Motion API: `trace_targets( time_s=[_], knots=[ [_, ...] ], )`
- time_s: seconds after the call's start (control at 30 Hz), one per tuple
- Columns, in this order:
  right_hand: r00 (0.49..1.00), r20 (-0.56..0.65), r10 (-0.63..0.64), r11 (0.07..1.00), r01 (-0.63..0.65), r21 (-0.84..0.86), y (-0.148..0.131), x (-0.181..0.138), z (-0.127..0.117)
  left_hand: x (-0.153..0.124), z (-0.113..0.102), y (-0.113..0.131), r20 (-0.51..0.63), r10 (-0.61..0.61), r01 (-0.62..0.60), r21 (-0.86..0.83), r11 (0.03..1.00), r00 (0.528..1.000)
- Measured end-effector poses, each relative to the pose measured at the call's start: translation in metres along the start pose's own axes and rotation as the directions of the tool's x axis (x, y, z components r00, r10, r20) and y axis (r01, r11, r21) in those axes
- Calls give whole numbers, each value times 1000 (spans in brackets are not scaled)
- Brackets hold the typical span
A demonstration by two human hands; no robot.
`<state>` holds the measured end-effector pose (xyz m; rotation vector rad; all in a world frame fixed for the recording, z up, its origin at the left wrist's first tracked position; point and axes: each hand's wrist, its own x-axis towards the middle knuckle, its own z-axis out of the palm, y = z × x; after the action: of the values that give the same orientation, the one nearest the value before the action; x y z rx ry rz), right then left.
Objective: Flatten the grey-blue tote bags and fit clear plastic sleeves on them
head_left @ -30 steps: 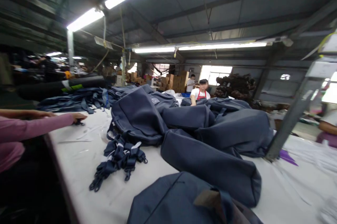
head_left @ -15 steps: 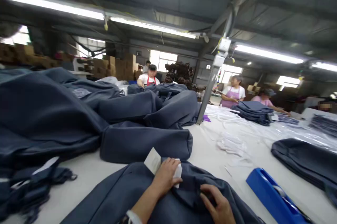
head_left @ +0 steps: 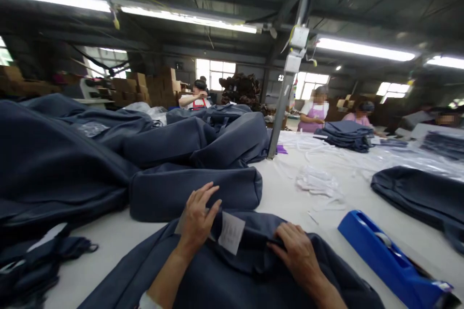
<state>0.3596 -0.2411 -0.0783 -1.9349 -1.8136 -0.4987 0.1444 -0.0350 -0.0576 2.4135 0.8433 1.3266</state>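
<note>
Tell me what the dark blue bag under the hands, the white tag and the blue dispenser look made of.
Dark blue bag: matte woven fabric, apparently; it folds softly under the right hand. White tag: thin paper or card, flat and stiff-edged beside the left hand. Blue tape dispenser: probably moulded plastic, smooth with a slight sheen.

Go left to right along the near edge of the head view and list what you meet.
Strap bundle → left hand → paper tag → right hand → blue tape dispenser.
</note>
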Motion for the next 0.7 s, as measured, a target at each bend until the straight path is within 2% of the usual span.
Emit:
trace_targets(
  time_s=[0.07, 0.17, 0.2, 0.27, 0.3, 0.33, 0.47, 0.5, 0.6, 0.63, 0.7],
  knots=[
    [993, -85, -86, 996, 86, -7, -5, -2, -12, 7, -18, -6, 57, -39, 38, 7, 999, 998],
    [976, -150, -158, 987, 159, -7, -11, -2, -25, 12, -42, -15, 276, -71, 87, -46, 995, 958],
    [971, -163, -175, 984, 176, -5, -13, -2, -28, 13, -50, -17, 376, -84, 123, -82, 989, 923],
    [963, -187, -196, 980, 199, -5, -16, -2, -32, 15, -64, -18, 586, -103, 231, -147, 962, 804],
    [958, -199, -204, 978, 207, -8, -18, -1, -34, 17, -69, -16, 666, -98, 277, -168, 946, 739],
    [955, -210, -211, 977, 213, -12, -20, 0, -36, 20, -75, -14, 715, -78, 295, -185, 937, 695],
    [945, -224, -237, 970, 241, -9, -26, 1, -44, 39, -87, 6, 740, 111, 159, -284, 945, 663],
    [942, -231, -244, 968, 249, -5, -26, 0, -47, 45, -88, 12, 762, 170, 128, -315, 940, 625],
    [929, -262, -263, 963, 271, -5, -26, -4, -57, 63, -90, 30, 852, 292, 91, -364, 927, 435],
    [923, -269, -274, 960, 281, -14, -25, -5, -60, 66, -90, 34, 869, 301, 70, -355, 932, 392],
    [913, -278, -298, 953, 300, -34, -24, -7, -64, 67, -87, 41, 889, 297, -8, -314, 949, 348]
  ],
)
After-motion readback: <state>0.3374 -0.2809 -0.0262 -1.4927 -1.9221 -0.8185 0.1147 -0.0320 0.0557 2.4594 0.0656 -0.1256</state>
